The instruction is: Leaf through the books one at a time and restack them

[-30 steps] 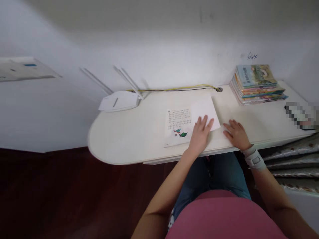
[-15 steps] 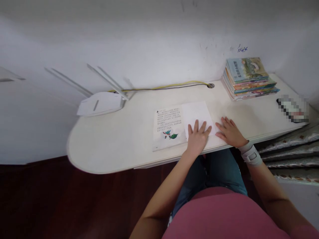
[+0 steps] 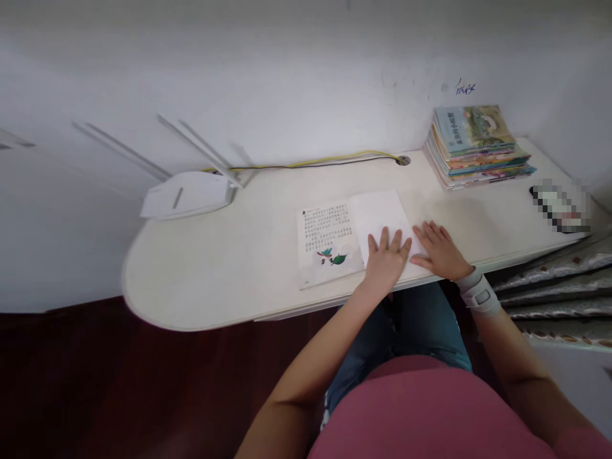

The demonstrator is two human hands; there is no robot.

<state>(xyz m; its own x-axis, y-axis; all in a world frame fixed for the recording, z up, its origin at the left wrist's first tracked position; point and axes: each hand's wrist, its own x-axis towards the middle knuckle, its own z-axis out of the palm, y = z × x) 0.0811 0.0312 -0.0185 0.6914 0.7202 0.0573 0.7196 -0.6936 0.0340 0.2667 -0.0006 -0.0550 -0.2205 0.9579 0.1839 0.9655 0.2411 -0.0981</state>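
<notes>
The left hand [image 3: 385, 261] lies palm down with its fingers spread apart, their tips flat on a blank white sheet of paper [image 3: 377, 217]. This open, flat placing looks meant to keep the sheet from sliding, since nothing is pinched. The right hand [image 3: 440, 252] sits just beside it, its fingers loosely spread and reaching toward the sheet's lower right corner; whether they touch the paper or only the desk is hard to tell. A wrist brace [image 3: 479, 295] wraps the right wrist.

The sheet lies at the front middle of the desk, overlapping the right edge of a printed page [image 3: 325, 236] with columns of text and a small bird-and-leaf picture. Both papers sit close to the desk's front edge, probably within easy reach of the hands. The white round-ended desk [image 3: 191, 271] runs across the frame. At its upper right, a stack of picture books [image 3: 473, 146] is pushed into the corner against the wall, out of the work area. A white router [image 3: 186, 194] stands at the upper left, its yellow and black cable [image 3: 310, 164] running along the wall side toward a desk grommet [image 3: 403, 160], which keeps it off the surface.
</notes>
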